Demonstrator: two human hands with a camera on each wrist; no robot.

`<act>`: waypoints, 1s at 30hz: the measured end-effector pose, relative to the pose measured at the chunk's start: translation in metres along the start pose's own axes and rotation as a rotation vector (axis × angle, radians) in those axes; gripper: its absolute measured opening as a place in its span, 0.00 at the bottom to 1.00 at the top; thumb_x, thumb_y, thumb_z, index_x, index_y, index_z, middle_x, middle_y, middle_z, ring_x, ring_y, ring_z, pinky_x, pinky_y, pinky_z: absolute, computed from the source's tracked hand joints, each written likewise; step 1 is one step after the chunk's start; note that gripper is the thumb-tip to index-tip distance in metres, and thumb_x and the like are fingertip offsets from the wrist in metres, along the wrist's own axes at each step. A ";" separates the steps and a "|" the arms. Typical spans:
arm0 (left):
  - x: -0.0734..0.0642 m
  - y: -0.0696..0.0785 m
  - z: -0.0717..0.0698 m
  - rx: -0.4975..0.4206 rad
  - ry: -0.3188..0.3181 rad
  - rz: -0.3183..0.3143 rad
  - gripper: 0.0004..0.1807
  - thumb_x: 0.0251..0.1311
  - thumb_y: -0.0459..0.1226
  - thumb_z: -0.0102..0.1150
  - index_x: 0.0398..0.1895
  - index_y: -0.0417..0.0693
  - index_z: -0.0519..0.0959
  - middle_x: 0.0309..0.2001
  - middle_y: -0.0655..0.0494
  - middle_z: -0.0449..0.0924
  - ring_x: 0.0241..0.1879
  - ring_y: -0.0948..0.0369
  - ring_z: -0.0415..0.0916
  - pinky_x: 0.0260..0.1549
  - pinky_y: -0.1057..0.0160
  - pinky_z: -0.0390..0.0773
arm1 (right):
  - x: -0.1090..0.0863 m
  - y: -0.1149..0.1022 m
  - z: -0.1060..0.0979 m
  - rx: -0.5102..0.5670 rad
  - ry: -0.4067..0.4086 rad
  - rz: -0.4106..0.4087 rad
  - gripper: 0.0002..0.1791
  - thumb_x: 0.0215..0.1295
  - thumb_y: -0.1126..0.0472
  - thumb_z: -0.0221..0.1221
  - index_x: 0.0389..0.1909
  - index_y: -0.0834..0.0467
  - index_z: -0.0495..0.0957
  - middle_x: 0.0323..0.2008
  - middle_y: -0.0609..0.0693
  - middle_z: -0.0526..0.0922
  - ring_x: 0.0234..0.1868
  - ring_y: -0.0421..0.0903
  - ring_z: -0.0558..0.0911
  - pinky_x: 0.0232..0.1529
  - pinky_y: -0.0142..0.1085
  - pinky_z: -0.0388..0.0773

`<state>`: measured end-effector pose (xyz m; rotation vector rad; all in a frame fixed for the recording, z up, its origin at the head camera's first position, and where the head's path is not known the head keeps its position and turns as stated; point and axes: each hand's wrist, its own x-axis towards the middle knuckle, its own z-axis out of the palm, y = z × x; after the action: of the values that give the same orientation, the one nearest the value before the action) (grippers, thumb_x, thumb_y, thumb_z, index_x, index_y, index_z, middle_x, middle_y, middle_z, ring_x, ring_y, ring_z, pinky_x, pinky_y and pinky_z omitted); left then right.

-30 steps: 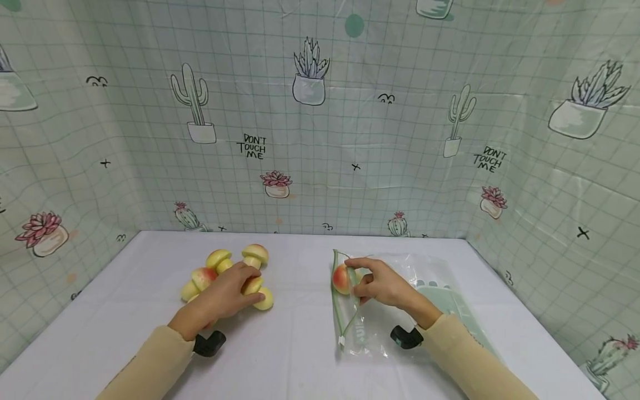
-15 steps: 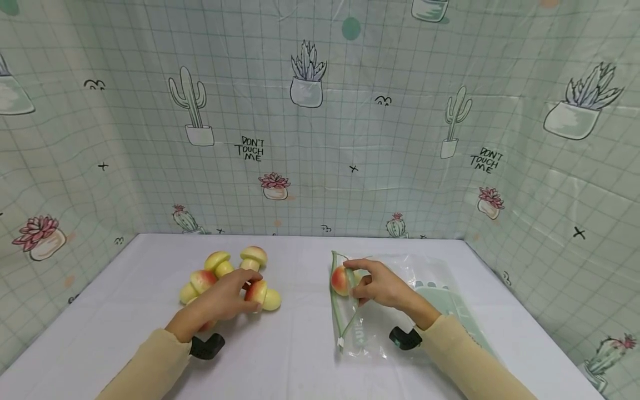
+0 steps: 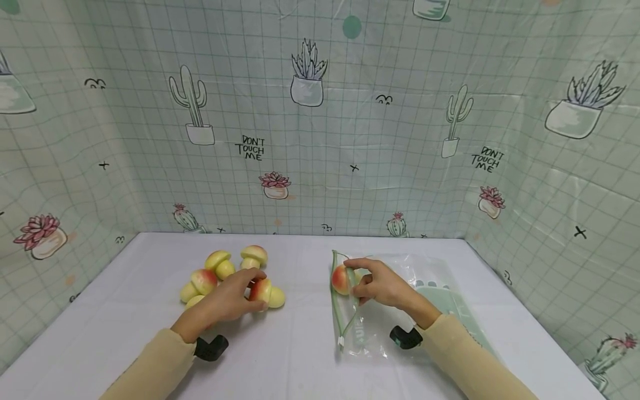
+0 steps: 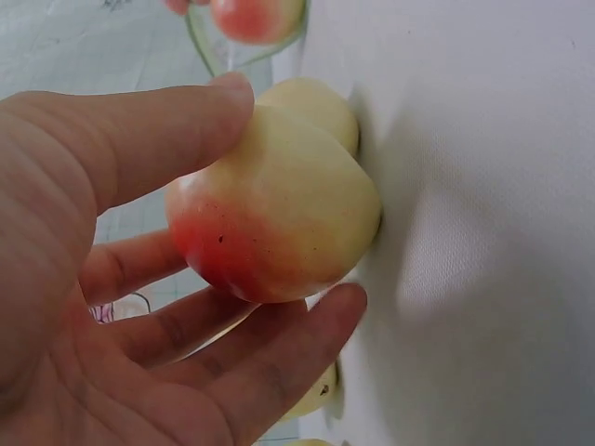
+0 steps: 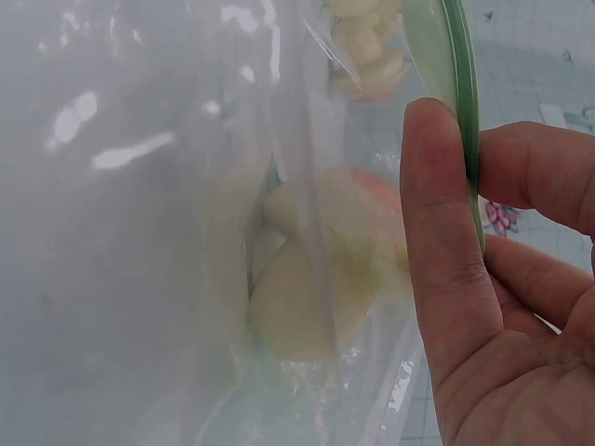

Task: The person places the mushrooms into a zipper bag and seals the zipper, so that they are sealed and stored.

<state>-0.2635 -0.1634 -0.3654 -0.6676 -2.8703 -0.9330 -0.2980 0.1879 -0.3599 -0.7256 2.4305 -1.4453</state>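
My left hand (image 3: pixel 227 303) holds a mushroom-shaped piece (image 3: pixel 274 296) by its red-and-yellow cap, thumb on one side and fingers on the other. In the left wrist view the cap (image 4: pixel 279 209) lies close to the white tabletop, its pale stem pointing away from the palm. With thumb and fingers, my right hand (image 3: pixel 382 283) pinches the green edge (image 5: pixel 462 65) of a clear zip bag (image 3: pixel 372 347), keeping its mouth parted. Inside the bag, just behind the mouth, lies another mushroom (image 3: pixel 341 279), partly hidden by the fingers. Through the plastic its pale body (image 5: pixel 316 288) looks blurred.
Several more mushrooms sit left of and behind the left hand, among them one with a red cap (image 3: pixel 204 280) and one near the back (image 3: pixel 254 256). A white zip slider (image 3: pixel 341 340) hangs at the bag's near corner. Printed curtains (image 3: pixel 320 139) surround the white table (image 3: pixel 305 361).
My left hand has shifted slightly right, and the mushroom at its fingers has moved right, away from the pile, and turned its red side into view. My right hand and the bag stay put.
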 end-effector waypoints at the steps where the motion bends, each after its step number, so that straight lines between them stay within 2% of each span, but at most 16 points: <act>1: 0.000 0.000 0.000 -0.009 -0.003 0.000 0.31 0.51 0.40 0.71 0.56 0.38 0.72 0.52 0.49 0.75 0.50 0.53 0.73 0.43 0.58 0.77 | 0.000 0.000 0.000 0.000 0.000 0.000 0.35 0.55 0.71 0.61 0.66 0.62 0.65 0.49 0.62 0.79 0.25 0.49 0.81 0.32 0.43 0.83; 6: 0.001 -0.001 0.001 -0.058 -0.008 0.002 0.31 0.50 0.40 0.71 0.57 0.38 0.72 0.53 0.49 0.75 0.50 0.52 0.74 0.44 0.57 0.78 | -0.001 -0.001 0.001 -0.001 0.007 0.011 0.35 0.55 0.71 0.61 0.67 0.61 0.65 0.42 0.63 0.81 0.25 0.48 0.80 0.32 0.43 0.82; 9: 0.001 -0.001 0.003 -0.069 -0.004 0.011 0.31 0.50 0.39 0.72 0.56 0.37 0.72 0.53 0.48 0.75 0.50 0.51 0.74 0.43 0.57 0.79 | -0.002 -0.004 0.001 -0.004 0.008 0.015 0.35 0.56 0.73 0.61 0.67 0.63 0.64 0.42 0.64 0.81 0.25 0.48 0.80 0.32 0.42 0.82; 13: 0.001 -0.001 0.004 -0.092 0.000 0.020 0.31 0.50 0.38 0.72 0.56 0.37 0.72 0.53 0.47 0.75 0.50 0.51 0.74 0.42 0.57 0.79 | -0.006 -0.015 0.003 -0.007 0.003 0.006 0.34 0.56 0.75 0.59 0.66 0.67 0.63 0.45 0.67 0.79 0.25 0.49 0.80 0.32 0.43 0.82; 17: 0.002 -0.001 0.007 -0.114 0.009 0.029 0.30 0.50 0.37 0.71 0.56 0.36 0.72 0.53 0.47 0.75 0.50 0.51 0.73 0.41 0.58 0.79 | -0.011 -0.029 0.004 -0.008 0.001 0.009 0.33 0.56 0.75 0.58 0.66 0.69 0.63 0.40 0.69 0.80 0.26 0.50 0.79 0.33 0.43 0.82; 24: 0.003 0.002 0.009 -0.132 0.013 0.060 0.29 0.50 0.36 0.70 0.55 0.36 0.72 0.52 0.47 0.74 0.49 0.51 0.73 0.38 0.62 0.79 | -0.012 -0.033 0.006 -0.003 0.002 0.007 0.33 0.56 0.75 0.59 0.66 0.69 0.63 0.50 0.68 0.76 0.26 0.49 0.80 0.33 0.43 0.82; 30: 0.008 0.003 0.014 -0.135 0.023 0.086 0.29 0.50 0.35 0.70 0.55 0.36 0.72 0.52 0.49 0.75 0.48 0.53 0.73 0.38 0.65 0.79 | -0.011 -0.031 0.006 -0.001 0.009 0.019 0.34 0.56 0.75 0.59 0.65 0.69 0.63 0.45 0.69 0.79 0.26 0.50 0.80 0.34 0.47 0.82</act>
<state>-0.2681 -0.1501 -0.3742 -0.7787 -2.7531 -1.1209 -0.2764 0.1772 -0.3359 -0.6961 2.4383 -1.4430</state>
